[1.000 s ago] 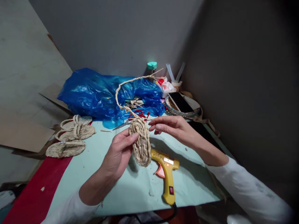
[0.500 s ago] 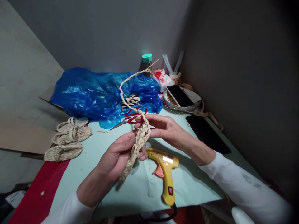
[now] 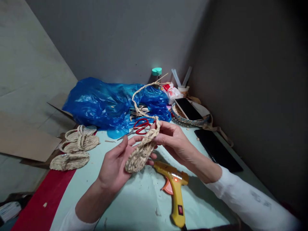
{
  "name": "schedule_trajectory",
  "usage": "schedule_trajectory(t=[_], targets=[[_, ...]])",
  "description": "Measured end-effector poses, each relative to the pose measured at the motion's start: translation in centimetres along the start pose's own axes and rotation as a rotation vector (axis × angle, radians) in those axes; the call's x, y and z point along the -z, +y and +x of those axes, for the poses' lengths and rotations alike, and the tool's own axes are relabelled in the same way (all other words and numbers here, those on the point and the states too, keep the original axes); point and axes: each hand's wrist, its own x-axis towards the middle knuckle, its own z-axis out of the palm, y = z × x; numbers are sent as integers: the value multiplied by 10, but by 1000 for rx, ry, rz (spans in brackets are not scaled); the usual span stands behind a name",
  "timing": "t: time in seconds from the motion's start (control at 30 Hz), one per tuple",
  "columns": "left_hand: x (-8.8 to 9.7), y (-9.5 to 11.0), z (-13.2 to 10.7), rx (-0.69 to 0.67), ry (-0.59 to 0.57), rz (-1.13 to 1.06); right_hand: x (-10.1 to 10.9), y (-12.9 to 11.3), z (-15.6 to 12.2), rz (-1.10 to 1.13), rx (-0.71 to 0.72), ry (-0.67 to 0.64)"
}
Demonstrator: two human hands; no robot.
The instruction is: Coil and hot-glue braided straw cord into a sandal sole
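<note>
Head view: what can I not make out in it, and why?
In the head view:
Woven piece: far side, turned toward the left hand.
Glue gun: cord, cut off by bottom edge.
Blue bag: most contents, behind its plastic.
Right sleeve: print too blurred to read.

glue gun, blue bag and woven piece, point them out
Glue gun (image 3: pixel 177 194): head view, on its yellow handle.
Blue bag (image 3: pixel 106 104): head view, near its middle.
Woven piece (image 3: pixel 140 156): head view, on its braided body.

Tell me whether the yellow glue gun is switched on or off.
On, it appears: an orange-red light glows on the body of the glue gun. Whether it is hot, I cannot tell.
</note>
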Motion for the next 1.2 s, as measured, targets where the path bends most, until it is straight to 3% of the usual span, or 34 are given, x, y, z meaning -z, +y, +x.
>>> schedule_trajectory(t=[0.2,0.3,0.47,0.57,0.63,0.7,0.77,0.9,1.03,1.2], targets=[[2,-4,-7,-326,144,279,-2,6,0,-36,80,253],[3,-8,-7,-401,222,450,-9,6,-5,-66,87,267],[8,-1,-11,-554,323,547,-12,3,-15,-219,118,206],[8,10,-17,-615,345,616,-4,-1,-19,-375,225,280],[6,18,-21,-623,359,668,2,-7,-21,-576,396,304],[5,24,-25,-621,358,697,6,-14,-20,-849,572,211],[5,28,-28,-632,352,714,7,-23,-18,-1040,666,31],[9,31,-30,-648,349,729,3,-39,-10,-1020,651,-226],[11,33,-30,-652,351,728,-2,-45,-4,-998,606,-265],[12,34,-27,-649,368,767,-6,-48,-1,-1081,703,-192]])
